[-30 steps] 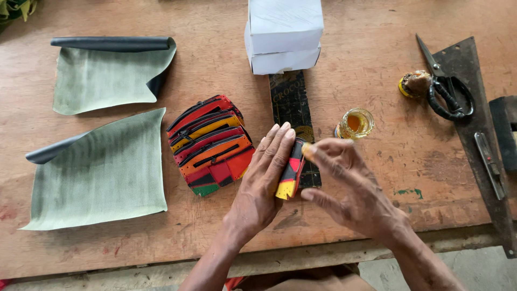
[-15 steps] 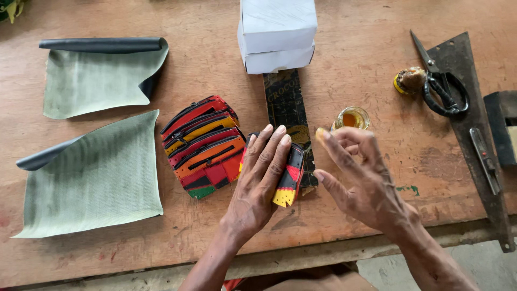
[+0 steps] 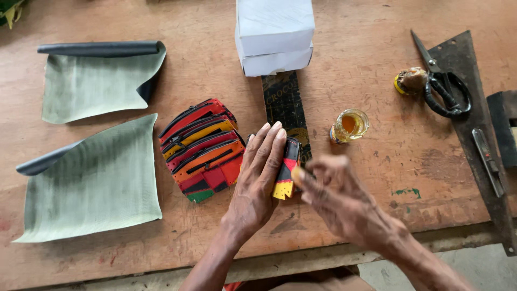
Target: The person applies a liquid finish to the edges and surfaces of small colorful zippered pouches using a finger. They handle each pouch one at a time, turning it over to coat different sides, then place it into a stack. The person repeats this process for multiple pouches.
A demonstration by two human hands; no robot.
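Red-yellow pouch (image 3: 285, 171) at frame centre pressed flat by open left hand (image 3: 258, 175); right hand (image 3: 339, 199) blurred, grip unclear. Risk: elbow tips nearby glue jar (image 3: 350, 125).
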